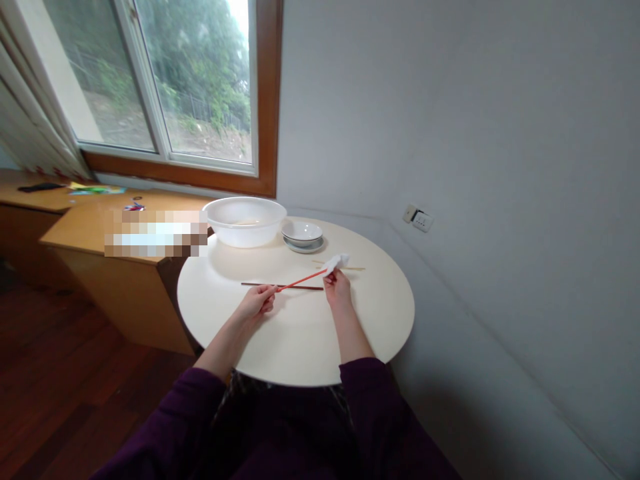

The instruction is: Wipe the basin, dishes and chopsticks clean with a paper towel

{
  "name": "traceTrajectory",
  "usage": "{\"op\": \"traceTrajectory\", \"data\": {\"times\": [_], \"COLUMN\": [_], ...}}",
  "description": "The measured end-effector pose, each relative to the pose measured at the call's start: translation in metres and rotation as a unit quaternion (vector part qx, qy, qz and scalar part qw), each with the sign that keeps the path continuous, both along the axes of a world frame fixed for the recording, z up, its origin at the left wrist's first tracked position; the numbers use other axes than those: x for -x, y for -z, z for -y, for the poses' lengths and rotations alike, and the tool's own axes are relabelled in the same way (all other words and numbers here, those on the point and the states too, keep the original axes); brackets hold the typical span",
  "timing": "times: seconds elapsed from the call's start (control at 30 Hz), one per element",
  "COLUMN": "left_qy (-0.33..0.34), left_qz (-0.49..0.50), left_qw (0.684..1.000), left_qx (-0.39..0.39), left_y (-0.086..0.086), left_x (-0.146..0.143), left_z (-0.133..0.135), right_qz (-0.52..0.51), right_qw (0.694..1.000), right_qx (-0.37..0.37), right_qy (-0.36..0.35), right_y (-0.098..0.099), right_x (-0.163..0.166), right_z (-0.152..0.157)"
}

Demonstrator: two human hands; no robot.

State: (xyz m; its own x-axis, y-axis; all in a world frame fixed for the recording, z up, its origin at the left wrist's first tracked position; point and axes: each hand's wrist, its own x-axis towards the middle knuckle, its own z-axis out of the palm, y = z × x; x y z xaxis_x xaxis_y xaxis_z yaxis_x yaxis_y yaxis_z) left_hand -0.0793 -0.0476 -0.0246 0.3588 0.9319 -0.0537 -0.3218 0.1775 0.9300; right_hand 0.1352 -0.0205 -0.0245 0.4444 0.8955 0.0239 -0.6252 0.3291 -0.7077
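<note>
My left hand [259,300] pinches the near end of a red chopstick [300,281], held just above the round cream table [300,333]. My right hand [336,283] grips a small white tissue [336,262] wrapped round the chopstick's far end. A dark brown chopstick [300,287] lies flat on the table under the red one. A pale wooden chopstick [353,268] lies just beyond the tissue.
A large translucent white basin [245,220] stands at the table's far edge. Beside it a small white bowl [302,232] sits on a saucer. Wooden cabinets [75,230] stand to the left under a window. A grey wall with a socket [418,217] runs along the right.
</note>
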Motion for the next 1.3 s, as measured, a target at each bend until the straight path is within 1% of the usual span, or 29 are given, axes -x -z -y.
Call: {"op": "traceTrajectory", "data": {"times": [0.5, 0.8, 1.1, 1.3], "left_qy": [-0.1, -0.144, -0.192, -0.203], "left_qz": [0.084, 0.147, 0.219, 0.23], "left_qw": [0.991, 0.977, 0.953, 0.945], "left_qx": [0.019, 0.047, 0.089, 0.108], "left_y": [-0.003, 0.0, -0.005, -0.008], "left_x": [0.006, 0.008, 0.013, 0.012], "left_z": [-0.002, -0.008, -0.008, -0.007], "right_qz": [-0.04, -0.032, 0.018, 0.08], "right_qw": [0.999, 0.999, 0.999, 0.996], "right_qx": [0.0, -0.002, 0.004, 0.02], "right_qy": [0.014, -0.012, -0.045, -0.028], "right_y": [0.002, 0.001, 0.0, 0.004], "right_x": [-0.001, 0.001, 0.008, 0.009], "right_z": [-0.002, 0.001, 0.004, 0.002]}}
